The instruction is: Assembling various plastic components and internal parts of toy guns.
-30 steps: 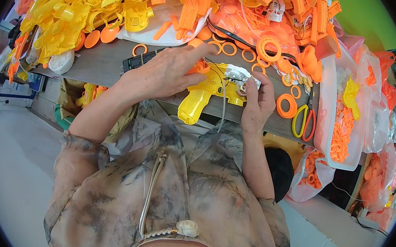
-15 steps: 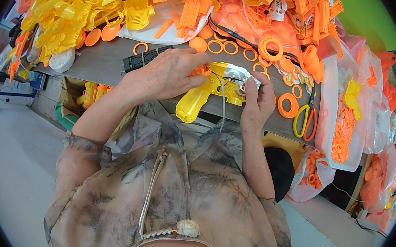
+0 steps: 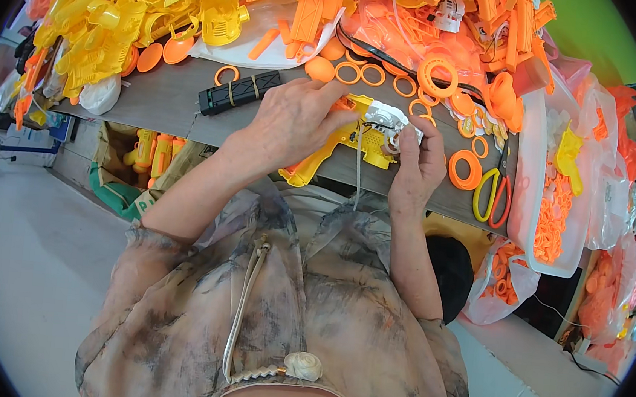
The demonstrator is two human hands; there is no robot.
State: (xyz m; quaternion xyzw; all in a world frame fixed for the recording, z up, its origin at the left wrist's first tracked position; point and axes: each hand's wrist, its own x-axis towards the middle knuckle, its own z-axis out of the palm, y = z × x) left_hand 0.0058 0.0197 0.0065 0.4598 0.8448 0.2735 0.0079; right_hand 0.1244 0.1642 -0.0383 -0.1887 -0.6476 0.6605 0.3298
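Observation:
A yellow toy gun shell half [image 3: 375,155] lies over the table's near edge, its inside facing up and its handle slanting down to the left. Seated in it is a white mechanism [image 3: 384,119], with thin dark wires and a pale tube hanging from the shell. My left hand [image 3: 294,121] is closed, pinching a small orange plastic part [image 3: 345,105] against the shell's left side. At the other end, the thumb and fingers of my right hand [image 3: 419,162] grip the white mechanism and shell.
Heaps of yellow shells [image 3: 106,21] and orange parts [image 3: 312,9] line the far side. Orange rings [image 3: 464,170] and scissors [image 3: 501,196] lie to the right, beside a clear bin [image 3: 524,216]. A black bar-shaped object [image 3: 239,92] sits left. Below the table, a bag [image 3: 119,181] holds yellow pieces.
My left hand has shifted slightly right and up, its fingers farther over the orange part. The shell's handle has tilted and is more covered by the hand. My right hand keeps its grip.

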